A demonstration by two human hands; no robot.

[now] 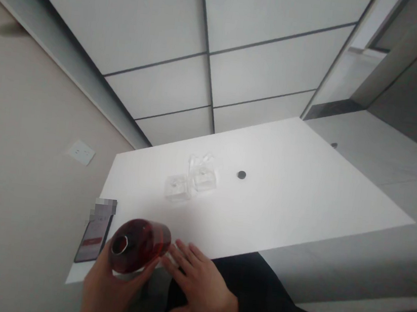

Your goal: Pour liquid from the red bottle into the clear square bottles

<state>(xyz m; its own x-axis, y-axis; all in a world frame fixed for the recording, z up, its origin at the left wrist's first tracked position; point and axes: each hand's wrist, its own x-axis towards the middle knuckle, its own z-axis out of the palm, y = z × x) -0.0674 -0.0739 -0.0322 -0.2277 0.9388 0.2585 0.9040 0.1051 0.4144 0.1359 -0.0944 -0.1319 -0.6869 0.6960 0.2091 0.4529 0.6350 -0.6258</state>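
Left hand (pixel 111 285): curling round the bottle (pixel 139 248)
Right hand (pixel 202 282): spreading open, empty, fingertips nearing bottle
Table (pixel 282 198): bearing phone (pixel 96 233)
Wall (pixel 25 156): bearing socket (pixel 82 152)

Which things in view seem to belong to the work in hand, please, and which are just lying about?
In hand:
- dark red vessel, held in the left hand, with the right hand at its side

Apparently just lying about, as neither hand is on them:
- phone
- clear containers
- small dark disc
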